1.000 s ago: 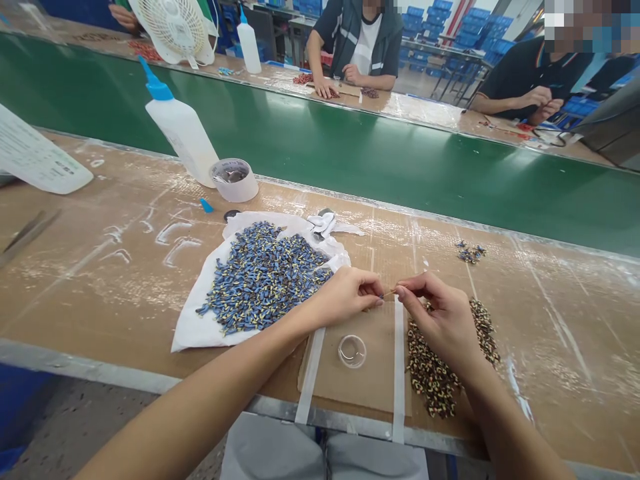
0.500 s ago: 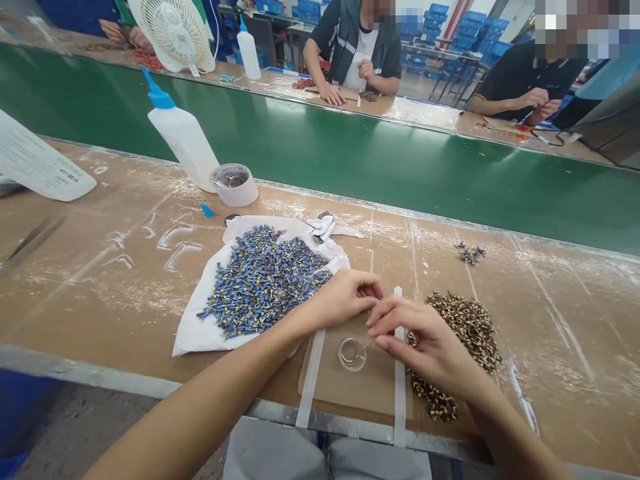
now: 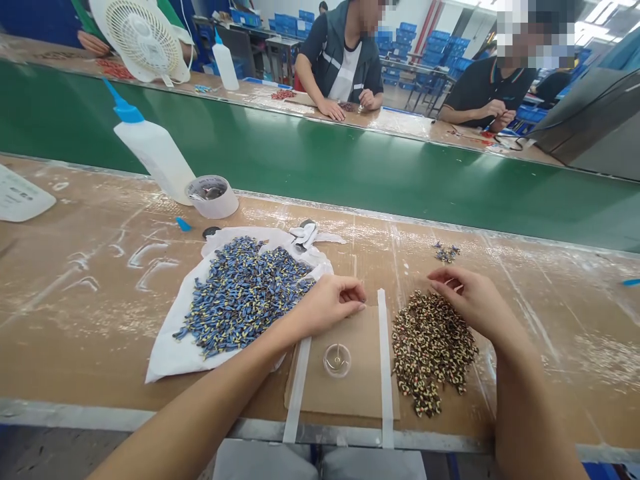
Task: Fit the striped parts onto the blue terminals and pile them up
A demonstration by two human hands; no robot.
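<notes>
My left hand (image 3: 334,303) hovers beside the right edge of the blue pile, its thumb and curled fingers drawn together; what they hold, if anything, is hidden. My right hand (image 3: 473,300) reaches over the upper edge of a heap of small black-and-yellow pieces (image 3: 433,353), thumb and forefinger slightly apart, nothing visible between them. Many small blue pieces with yellow and dark ends (image 3: 245,293) lie on a white cloth or bag (image 3: 167,353). Between the hands, a small clear cup (image 3: 330,368) with a thin stick (image 3: 338,352) in it rests on a cardboard sheet (image 3: 345,400).
White tape strips (image 3: 385,373) border the cardboard. A blue-tipped bottle (image 3: 155,157) and a tape roll (image 3: 215,200) stand at the back left. A few blue pieces (image 3: 447,252) lie beyond the heap. Across the green belt (image 3: 320,157), co-workers sit near a fan (image 3: 140,40).
My right hand has left the stick, which now stands in the cup, and moved right to the black-and-yellow heap. My left hand stays near the blue pile. The camera view has shifted.
</notes>
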